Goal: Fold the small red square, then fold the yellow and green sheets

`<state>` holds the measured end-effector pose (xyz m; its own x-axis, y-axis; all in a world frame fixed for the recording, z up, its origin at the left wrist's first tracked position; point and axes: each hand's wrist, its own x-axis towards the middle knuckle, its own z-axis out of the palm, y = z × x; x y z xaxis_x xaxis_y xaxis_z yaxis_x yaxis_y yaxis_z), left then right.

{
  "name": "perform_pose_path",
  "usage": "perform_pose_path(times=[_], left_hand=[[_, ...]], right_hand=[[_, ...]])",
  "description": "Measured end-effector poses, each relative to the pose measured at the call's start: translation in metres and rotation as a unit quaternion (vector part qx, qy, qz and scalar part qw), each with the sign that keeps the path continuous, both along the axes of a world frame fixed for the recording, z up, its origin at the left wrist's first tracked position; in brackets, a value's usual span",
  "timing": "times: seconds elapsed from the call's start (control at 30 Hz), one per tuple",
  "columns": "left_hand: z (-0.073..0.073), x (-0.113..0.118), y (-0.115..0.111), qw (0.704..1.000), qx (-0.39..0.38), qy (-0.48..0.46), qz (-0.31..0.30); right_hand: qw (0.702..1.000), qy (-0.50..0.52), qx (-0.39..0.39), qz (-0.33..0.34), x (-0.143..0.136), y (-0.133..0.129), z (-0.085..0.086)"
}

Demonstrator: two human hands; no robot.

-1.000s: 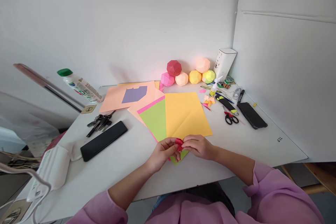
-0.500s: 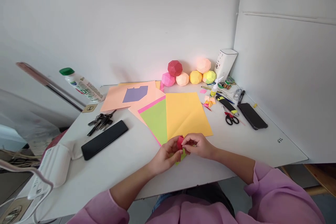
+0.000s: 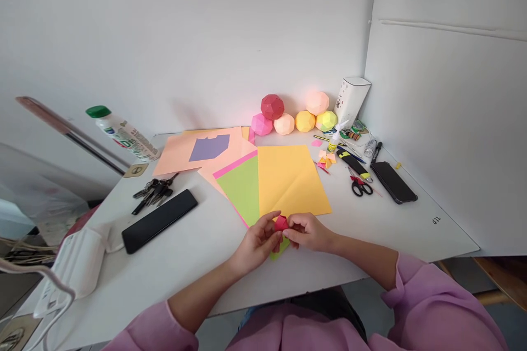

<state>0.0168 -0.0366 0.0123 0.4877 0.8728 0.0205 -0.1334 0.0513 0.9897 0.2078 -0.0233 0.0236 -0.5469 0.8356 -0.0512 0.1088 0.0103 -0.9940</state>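
You hold the small red paper piece (image 3: 281,223) between your two hands, over the near edge of the yellow sheet (image 3: 292,178), which serves as landmark. Your left hand (image 3: 258,241) has its fingers curled narrowly round the piece's left side, the piece sitting at the fingertips; your right hand (image 3: 309,232) pinches it from the right, thumb below. The green sheet (image 3: 242,189) shows left of the yellow sheet and partly beneath it. The scissors (image 3: 362,188) lie to its right, and the paper balls (image 3: 272,107) stand beyond its far edge.
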Motion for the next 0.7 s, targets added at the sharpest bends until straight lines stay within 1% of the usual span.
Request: perform_pose_path(times=[0.1,0.2,0.3,0.4,0.53,0.63,0.7], left_hand=[[0.009,-0.001,0.002,0.998,-0.06,-0.009,0.017],[0.015,-0.003,0.004,0.994,-0.11,-0.016,0.014],[0.017,-0.004,0.006,0.988,-0.149,-0.025,-0.017],[0.019,-0.004,0.006,0.976,-0.203,-0.046,-0.059],[0.021,-0.002,0.006,0.959,-0.256,-0.062,-0.105],[0.022,0.0,0.005,0.956,-0.264,-0.064,-0.11],[0.022,0.002,0.003,0.959,-0.258,-0.063,-0.103]], right_hand=[[0.999,0.019,0.033,0.0,0.002,0.0,0.001],[0.997,0.033,0.07,0.01,0.003,0.002,0.0],[0.99,0.037,0.133,0.033,0.004,0.006,-0.002],[0.979,0.05,0.189,0.058,0.005,0.007,-0.002],[0.974,0.079,0.196,0.087,0.004,0.006,0.0],[0.971,0.09,0.203,0.09,0.004,0.005,0.0],[0.969,0.072,0.221,0.077,0.005,0.005,-0.001]])
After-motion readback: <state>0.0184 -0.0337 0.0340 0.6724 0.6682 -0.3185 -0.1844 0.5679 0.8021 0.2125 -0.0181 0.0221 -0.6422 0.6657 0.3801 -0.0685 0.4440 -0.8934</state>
